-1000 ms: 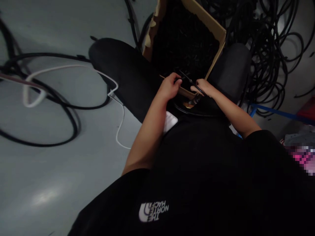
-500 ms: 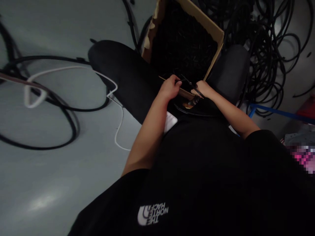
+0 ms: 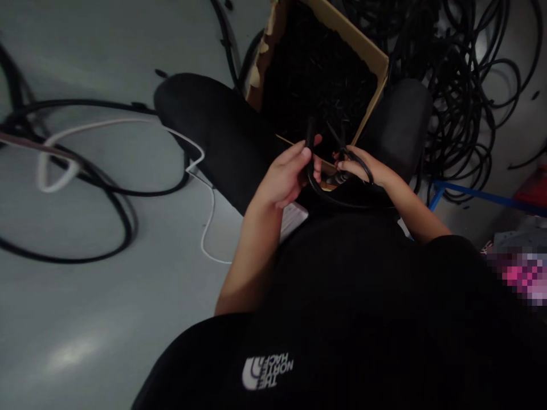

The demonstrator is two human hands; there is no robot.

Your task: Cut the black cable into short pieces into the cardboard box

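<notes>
My left hand is closed on a black cable, pinched between thumb and fingers near its end. From there the cable curves down and across my lap to the right. A pair of scissors with black loop handles is in my right hand, its blades apart and pointing up over the box. Both hands are at the near edge of an open cardboard box. Inside it lie many short black pieces, too dark to make out singly.
A tangled heap of black cable lies on the floor at the right. Loops of black cable and a white cord are at the left. A blue edge and a red thing are at the right. My legs flank the box.
My left hand has come back toward me and turned, with the cable end now upright in it. The scissors have opened and their handle loop shows at my right hand.
</notes>
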